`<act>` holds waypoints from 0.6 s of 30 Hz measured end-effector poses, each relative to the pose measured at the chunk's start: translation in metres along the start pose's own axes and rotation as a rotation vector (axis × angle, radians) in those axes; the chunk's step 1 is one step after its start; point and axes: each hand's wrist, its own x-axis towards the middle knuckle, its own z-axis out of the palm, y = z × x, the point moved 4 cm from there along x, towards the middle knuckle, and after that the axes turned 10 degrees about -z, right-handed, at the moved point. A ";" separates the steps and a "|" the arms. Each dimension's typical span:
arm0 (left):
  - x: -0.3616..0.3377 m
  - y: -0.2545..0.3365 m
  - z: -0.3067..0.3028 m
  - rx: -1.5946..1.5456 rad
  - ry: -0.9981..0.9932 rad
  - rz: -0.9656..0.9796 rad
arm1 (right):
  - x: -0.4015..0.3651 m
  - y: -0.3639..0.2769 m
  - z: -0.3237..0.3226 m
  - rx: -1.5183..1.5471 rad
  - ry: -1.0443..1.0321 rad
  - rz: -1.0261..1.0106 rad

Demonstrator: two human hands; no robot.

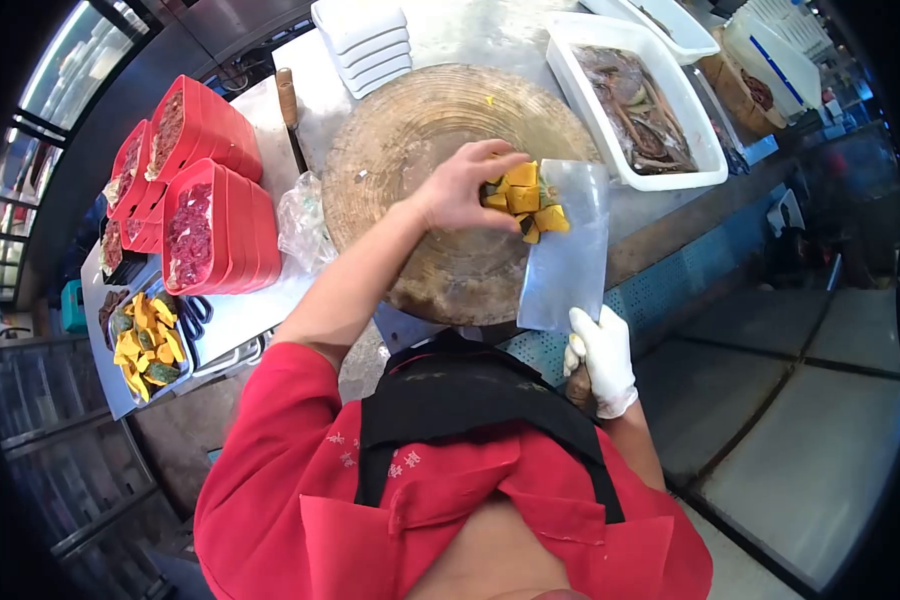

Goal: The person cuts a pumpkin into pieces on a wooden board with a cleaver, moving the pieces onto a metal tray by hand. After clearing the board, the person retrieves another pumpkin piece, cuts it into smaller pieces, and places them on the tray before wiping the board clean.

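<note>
My left hand (468,190) is bare and curls around a small heap of pumpkin chunks (522,190), yellow with dark green rind. The chunks rest at the inner edge of a broad cleaver blade (574,245), partly over it, above the right side of a round wooden chopping block (390,140). In a white glove, my right hand (604,362) grips the cleaver by its wooden handle (578,388). The undersides of the chunks and some left fingertips are hidden.
Red tubs of minced meat (195,225) stand left, above a tray of cut pumpkin (148,345). A wooden-handled tool (288,100) and plastic bag (305,220) lie beside the block. White trays (365,40) are stacked behind; a white tub of seafood (635,110) is at right.
</note>
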 end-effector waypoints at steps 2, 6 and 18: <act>-0.002 0.020 0.009 0.143 0.040 0.025 | 0.015 -0.004 0.008 -0.016 -0.022 -0.018; -0.001 0.042 0.030 0.352 0.152 -0.108 | 0.036 -0.007 0.019 -0.068 -0.113 -0.027; -0.040 0.023 0.020 0.112 0.619 -0.221 | 0.049 -0.022 0.049 -0.183 -0.457 -0.014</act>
